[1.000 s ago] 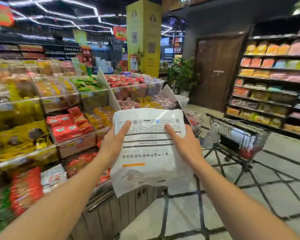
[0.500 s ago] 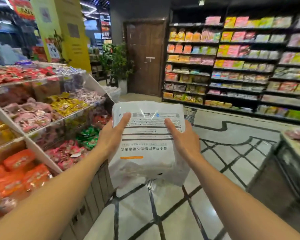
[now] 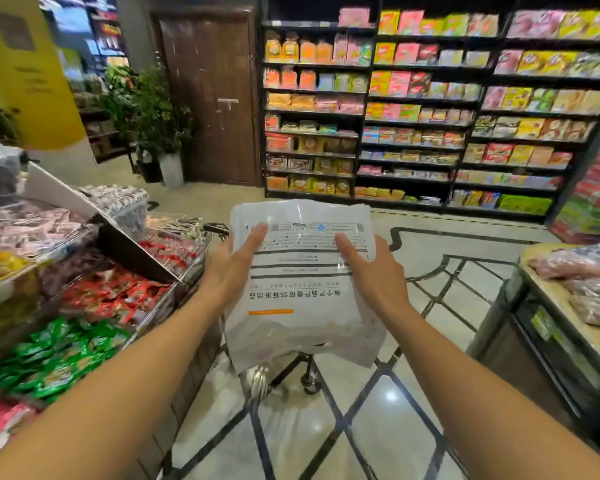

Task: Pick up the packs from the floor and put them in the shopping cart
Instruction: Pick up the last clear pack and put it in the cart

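- you have the pack (image 3: 302, 282) held up at chest height between both hands, and the shopping cart (image 3: 291, 368) is the landmark: nearly all of it is hidden behind and below the pack.
- your left hand (image 3: 234, 268) is on the pack's left edge, your right hand (image 3: 371, 268) on its right edge; both hold it with the visible fingers straight and flat on the printed face. whether thumbs curl round the back you cannot tell.
- the hands are well apart, with the pack's width between them, and about level with each other, so neither is clearly nearer the cart.
- the pack's long axis runs top to bottom, away from you; its lower end sags over the cart's frame.
- all you can see of the cart is a dark leg and a wheel (image 3: 309, 384) on the floor (image 3: 378, 410) just under the pack's bottom edge, and what may be a handle end peeping out at the pack's left side.
- judgement: the cart lies straight ahead and below the pack, so the drop looks like a forward, downward move with both hands together; the basket's rim is hidden, so check it first.
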